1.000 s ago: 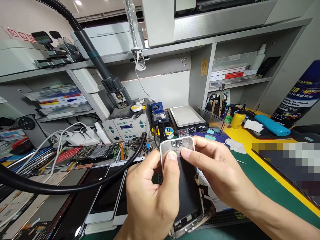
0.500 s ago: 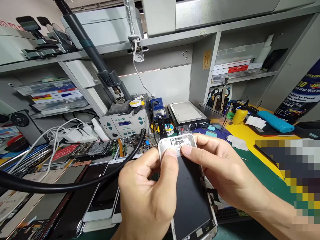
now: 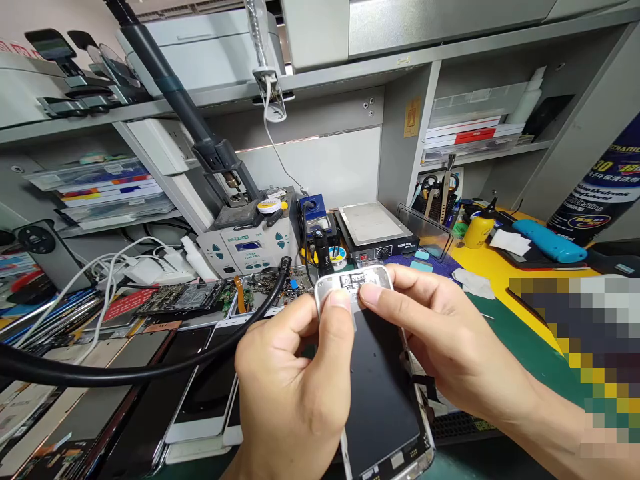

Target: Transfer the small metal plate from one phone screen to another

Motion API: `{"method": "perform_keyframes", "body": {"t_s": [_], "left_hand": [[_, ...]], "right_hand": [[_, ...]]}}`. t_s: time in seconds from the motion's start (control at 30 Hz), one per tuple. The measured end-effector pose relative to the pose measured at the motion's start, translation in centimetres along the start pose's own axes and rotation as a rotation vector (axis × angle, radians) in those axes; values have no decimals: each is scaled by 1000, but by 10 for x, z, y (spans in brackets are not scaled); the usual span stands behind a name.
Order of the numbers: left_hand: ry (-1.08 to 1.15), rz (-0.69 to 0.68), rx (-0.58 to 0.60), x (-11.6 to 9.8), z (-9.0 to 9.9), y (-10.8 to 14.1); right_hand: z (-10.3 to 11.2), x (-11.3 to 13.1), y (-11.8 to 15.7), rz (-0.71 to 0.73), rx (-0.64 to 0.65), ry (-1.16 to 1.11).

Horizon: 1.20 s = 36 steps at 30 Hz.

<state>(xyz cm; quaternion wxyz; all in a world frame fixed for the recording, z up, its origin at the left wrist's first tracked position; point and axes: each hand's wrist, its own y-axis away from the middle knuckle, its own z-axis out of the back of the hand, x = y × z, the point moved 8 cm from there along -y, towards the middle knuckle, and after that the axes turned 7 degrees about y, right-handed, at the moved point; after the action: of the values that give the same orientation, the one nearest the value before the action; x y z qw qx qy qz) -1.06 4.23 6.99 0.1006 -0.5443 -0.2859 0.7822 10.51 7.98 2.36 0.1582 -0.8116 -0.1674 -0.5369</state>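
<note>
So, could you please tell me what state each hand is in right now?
Left hand: closed, holding the phone part at its upper left.
Right hand: closed, holding the same part at its upper right.

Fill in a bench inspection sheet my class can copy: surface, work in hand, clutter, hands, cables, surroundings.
Surface: green mat beside yellow bench top.
Work in hand: phone part, pale rim, dark panel.
Clutter: phones lying at left, circuit boards beyond.
Hands: left hand and right hand both grip the phone part's far end, thumbs on top.
Cables: white cables loop at left; black hose crosses above the phones.
Surroundings: grey shelving behind; yellow bottle at right.
</note>
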Motion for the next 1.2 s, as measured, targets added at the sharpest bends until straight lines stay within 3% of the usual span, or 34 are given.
{"method": "perform_keyframes", "body": {"t_s": [1.2], "left_hand": [[-40, 33, -51, 4, 3, 1]], "right_hand": [[4, 3, 2, 20, -60, 120]]}}
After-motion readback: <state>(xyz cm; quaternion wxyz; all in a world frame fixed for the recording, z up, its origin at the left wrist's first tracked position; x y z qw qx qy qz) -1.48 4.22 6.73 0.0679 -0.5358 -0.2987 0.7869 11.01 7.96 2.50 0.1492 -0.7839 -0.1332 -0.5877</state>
